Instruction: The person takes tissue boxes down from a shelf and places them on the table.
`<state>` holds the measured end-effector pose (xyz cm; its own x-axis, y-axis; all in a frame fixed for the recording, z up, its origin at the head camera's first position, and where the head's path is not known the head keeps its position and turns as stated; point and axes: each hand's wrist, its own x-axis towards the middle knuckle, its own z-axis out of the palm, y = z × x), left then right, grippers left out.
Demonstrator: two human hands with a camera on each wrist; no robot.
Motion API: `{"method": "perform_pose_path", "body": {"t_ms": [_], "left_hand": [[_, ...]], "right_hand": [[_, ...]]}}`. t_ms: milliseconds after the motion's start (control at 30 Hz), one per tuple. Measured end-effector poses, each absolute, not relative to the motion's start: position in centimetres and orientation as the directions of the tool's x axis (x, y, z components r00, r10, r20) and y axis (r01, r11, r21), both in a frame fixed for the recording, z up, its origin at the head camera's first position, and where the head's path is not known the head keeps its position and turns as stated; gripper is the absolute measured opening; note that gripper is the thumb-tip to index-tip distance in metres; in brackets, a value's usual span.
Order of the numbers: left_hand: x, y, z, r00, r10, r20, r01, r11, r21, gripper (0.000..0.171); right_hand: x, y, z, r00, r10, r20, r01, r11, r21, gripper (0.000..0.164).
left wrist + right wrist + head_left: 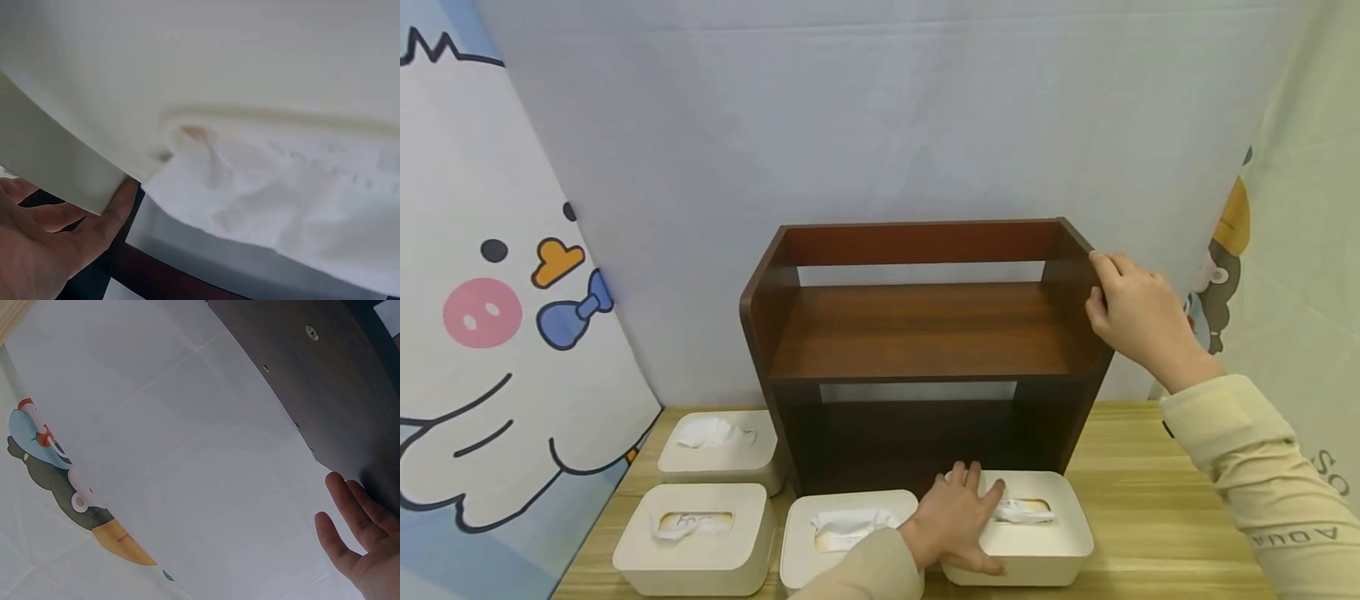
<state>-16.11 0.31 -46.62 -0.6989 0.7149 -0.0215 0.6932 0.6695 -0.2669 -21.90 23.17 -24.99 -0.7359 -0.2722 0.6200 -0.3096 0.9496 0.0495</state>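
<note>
My left hand (953, 518) spans the left end of a white tissue box (1048, 571), its thumb at the front and its fingers toward the back edge. In the left wrist view, fingers (94, 234) lie along that box's side, near a white tissue (250, 206) poking from the slot. A dark brown two-tier shelf (925, 329) stands behind the box. My right hand (1138, 312) touches the upper edge of its right side panel. The right wrist view shows extended fingers (353, 512) against that panel (300, 369).
Left of my left hand is another tissue box (801, 546), partly covered by my sleeve. Two more boxes, one nearer (692, 575) and one farther back (722, 458), stand at the left on the wood-grain table (1157, 500). A pale curtain (925, 125) hangs behind the shelf.
</note>
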Motion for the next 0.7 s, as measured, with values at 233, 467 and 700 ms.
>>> {"method": "perform_pose_path", "body": {"t_ms": [233,467,700], "left_hand": [[-15.6,0.5,-47.3,-0.676,0.737,-0.012,0.709,0.645,-0.284,0.097],[-15.2,0.7,-47.7,-0.667,0.745,-0.003,0.714,0.638,-0.29,0.096],[-14.5,0.7,-48.1,-0.679,0.734,-0.002,0.689,0.637,-0.346,0.098]], "right_hand": [[-21.9,23.3,-25.1,-0.719,-0.282,0.635,-0.314,0.947,0.065,0.043],[-22.0,23.3,-25.2,-0.72,-0.28,0.635,-0.314,0.947,0.062,0.043],[-22.0,23.2,-25.2,-0.718,-0.286,0.634,-0.319,0.946,0.065,0.043]]}}
